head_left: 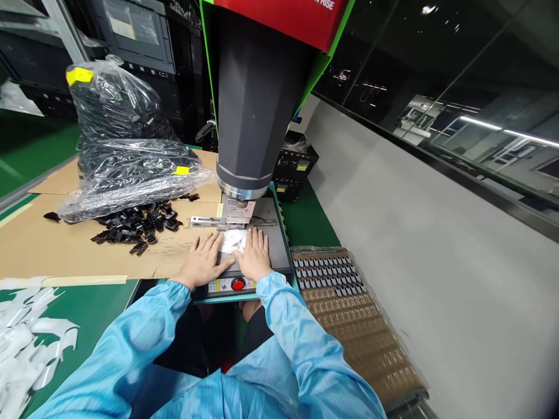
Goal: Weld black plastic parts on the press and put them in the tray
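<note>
Right, both hands are down on the grey machine bed [275, 244], under the big dark press head [255, 110]. My left hand [204, 260] lies flat, fingers spread and pointing forward, its fingertips at the edge of the white part [233, 240] that sits on the bed just in front of the metal fixture [233, 221]. My right hand [255, 256] is flat too, palm down just beside the part on its other side; neither hand grips anything, they only press and steady. To do this well, I'd say keep the white piece square against the fixture, hold it with light fingertip pressure, and keep every finger clear of the spot beneath the head, and away from the red button [238, 284] on the front panel.

Writing now: the red panel [288, 14] up top shows white letters ending in "HISE", the rest cut off. Yellow labels [79, 75] on the plastic bags [126, 151] are too small to read. Loose black clips [140, 224] lie on the cardboard [56, 238] to the left, a tray of small parts [345, 297] on the right, white offcuts [26, 343] on the green table [96, 308].
</note>
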`<state>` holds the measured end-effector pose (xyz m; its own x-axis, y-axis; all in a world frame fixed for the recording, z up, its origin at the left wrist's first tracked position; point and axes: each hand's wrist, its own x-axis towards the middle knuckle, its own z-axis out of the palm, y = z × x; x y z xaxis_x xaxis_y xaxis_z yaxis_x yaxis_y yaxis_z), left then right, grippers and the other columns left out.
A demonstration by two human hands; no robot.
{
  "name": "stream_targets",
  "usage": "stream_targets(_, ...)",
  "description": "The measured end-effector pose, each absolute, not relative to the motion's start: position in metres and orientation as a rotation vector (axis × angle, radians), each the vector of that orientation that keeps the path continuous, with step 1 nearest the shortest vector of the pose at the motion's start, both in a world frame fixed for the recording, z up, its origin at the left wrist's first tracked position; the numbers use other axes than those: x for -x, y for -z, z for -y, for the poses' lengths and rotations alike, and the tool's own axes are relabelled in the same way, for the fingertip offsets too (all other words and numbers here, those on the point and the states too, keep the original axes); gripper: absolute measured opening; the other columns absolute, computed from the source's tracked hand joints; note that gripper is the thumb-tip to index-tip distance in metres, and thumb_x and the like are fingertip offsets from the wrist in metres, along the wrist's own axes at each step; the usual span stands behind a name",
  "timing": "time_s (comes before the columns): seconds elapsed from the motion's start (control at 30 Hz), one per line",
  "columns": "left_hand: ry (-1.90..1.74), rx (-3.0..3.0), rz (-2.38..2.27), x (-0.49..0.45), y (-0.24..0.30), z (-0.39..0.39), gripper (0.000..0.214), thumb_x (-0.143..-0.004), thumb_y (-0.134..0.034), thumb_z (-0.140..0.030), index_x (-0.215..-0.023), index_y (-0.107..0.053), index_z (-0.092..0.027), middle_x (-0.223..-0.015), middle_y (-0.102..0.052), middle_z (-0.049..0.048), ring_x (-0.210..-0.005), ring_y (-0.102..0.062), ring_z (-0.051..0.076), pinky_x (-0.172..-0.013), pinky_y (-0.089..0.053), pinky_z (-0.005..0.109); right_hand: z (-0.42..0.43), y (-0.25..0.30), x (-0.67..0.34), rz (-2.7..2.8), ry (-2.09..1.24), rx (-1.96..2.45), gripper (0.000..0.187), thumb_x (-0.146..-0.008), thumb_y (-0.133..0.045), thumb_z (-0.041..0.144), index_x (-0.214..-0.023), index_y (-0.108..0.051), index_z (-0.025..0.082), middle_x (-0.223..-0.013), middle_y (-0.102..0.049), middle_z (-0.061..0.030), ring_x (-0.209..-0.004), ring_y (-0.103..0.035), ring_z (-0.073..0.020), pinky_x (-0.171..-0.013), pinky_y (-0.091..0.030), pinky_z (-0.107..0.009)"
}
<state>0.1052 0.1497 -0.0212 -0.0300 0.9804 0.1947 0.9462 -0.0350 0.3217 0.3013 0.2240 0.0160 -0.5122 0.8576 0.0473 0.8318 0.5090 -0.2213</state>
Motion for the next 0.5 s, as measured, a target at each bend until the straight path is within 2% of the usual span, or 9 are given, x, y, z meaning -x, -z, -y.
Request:
stream_targets(0.13, -0.562, -2.131, -2.106, -0.106, 0.021, -0.148, 0.097, -0.101, -0.039, -0.077, -0.171, -0.031, -0.010, -0.173, -0.040, 0.0197, -0.163, -0.030, 0.039, -0.135, -0.012, 0.063, -0.215, -0.014, -0.295, 2.603, -0.259, 1.440, 0.088, -0.109, -0.041, 0.058, -0.174, -0.016, 0.003, -0.181, -0.010, -0.0225, -0.170, -0.007, -0.0392, -0.135, -0.003, -0.059)
stream_targets(0.3, -0.646, -2.080, -2.050, -0.101, 0.019, -0.146, 0.095, -0.101, -0.044, -0.075, -0.171, -0.031, -0.013, -0.174, -0.038, 0.0190, -0.163, -0.031, 0.039, -0.134, -0.014, 0.063, -0.211, -0.019, -0.302, 2.535, -0.292, 1.410, 0.082, -0.109, -0.045, 0.054, -0.175, -0.020, 0.013, -0.181, -0.017, -0.0186, -0.167, -0.019, -0.0353, -0.134, -0.010, -0.060)
stream_targets(0.4, -0.760, -2.001, -2.026, -0.094, 0.015, -0.156, 0.089, -0.102, -0.045, -0.072, -0.169, -0.035, -0.014, -0.173, -0.039, 0.0191, -0.162, -0.033, 0.039, -0.132, -0.022, 0.061, -0.227, -0.025, -0.308, 2.422, -0.315, 1.385, 0.074, -0.109, -0.049, 0.047, -0.172, -0.029, 0.013, -0.178, -0.028, -0.0172, -0.165, -0.024, -0.0323, -0.134, -0.014, -0.054)
stream_targets(0.5, -0.924, -1.965, -2.010, -0.087, 0.003, -0.179, 0.078, -0.103, -0.048, -0.066, -0.162, -0.045, -0.014, -0.162, -0.052, 0.0192, -0.153, -0.044, 0.037, -0.128, -0.034, 0.053, -0.255, -0.034, -0.307, 2.306, -0.360, 1.411, 0.066, -0.106, -0.055, 0.039, -0.165, -0.041, 0.013, -0.168, -0.048, -0.0164, -0.158, -0.037, -0.0299, -0.129, -0.027, -0.046)
